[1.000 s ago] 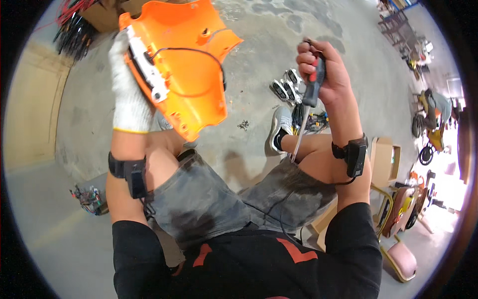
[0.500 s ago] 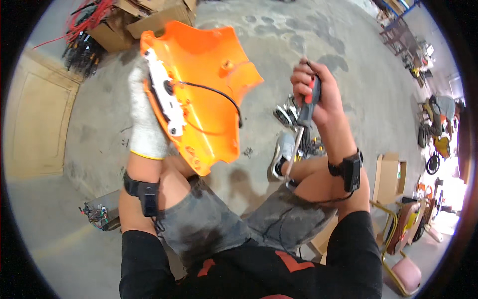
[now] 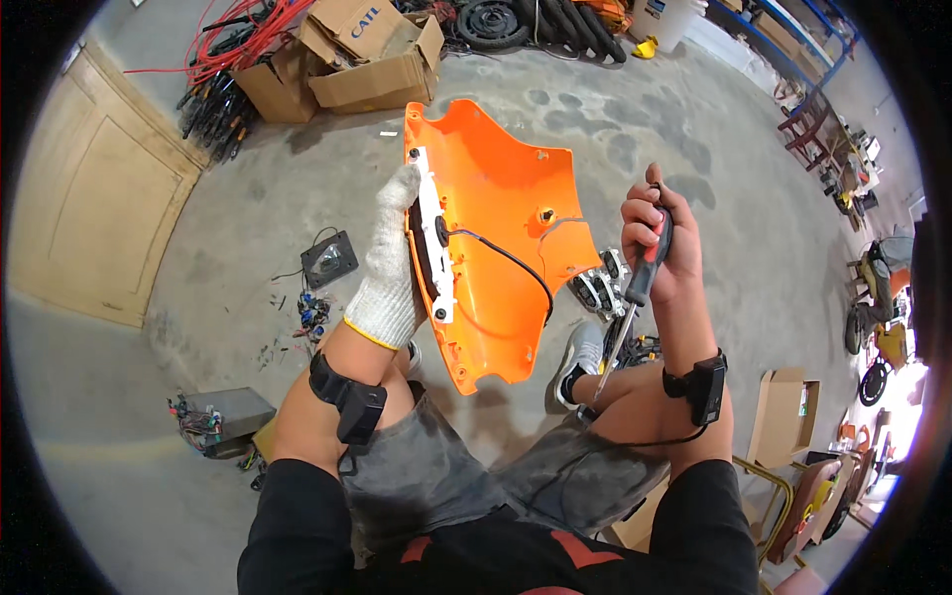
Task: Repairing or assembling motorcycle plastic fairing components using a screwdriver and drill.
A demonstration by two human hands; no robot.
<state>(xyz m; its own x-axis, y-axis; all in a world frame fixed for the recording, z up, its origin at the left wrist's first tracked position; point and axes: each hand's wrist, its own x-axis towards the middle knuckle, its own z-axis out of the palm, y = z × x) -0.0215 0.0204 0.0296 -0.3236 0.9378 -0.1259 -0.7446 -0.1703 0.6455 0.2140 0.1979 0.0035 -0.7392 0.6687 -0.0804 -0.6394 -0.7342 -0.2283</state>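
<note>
My left hand (image 3: 385,263), in a white knitted glove, is closed on the left edge of an orange plastic shell (image 3: 511,317), holding it up over the floor with its hollow inside in view. Along that edge runs a white strip (image 3: 430,248) with dark screws, and a black cable (image 3: 511,260) hangs from it across the shell. My bare right hand (image 3: 682,248) grips a screwdriver (image 3: 652,260) with a red and dark grey handle. Its shaft points down toward my right knee, apart from the shell. Whether the fingertips pinch some small thing too cannot be made out.
Behind the shell, metal parts (image 3: 602,290) lie by my right shoe. A black square part (image 3: 328,260) and small connectors (image 3: 313,309) are on the floor at left. Cardboard boxes (image 3: 377,84) and tyres stand at the back. At right are an open carton (image 3: 783,416) and a person (image 3: 883,283).
The whole view has shifted. Relative to my body, the shell and left hand have moved right and the shell stands more upright. My right hand still holds the screwdriver, slightly farther right.
</note>
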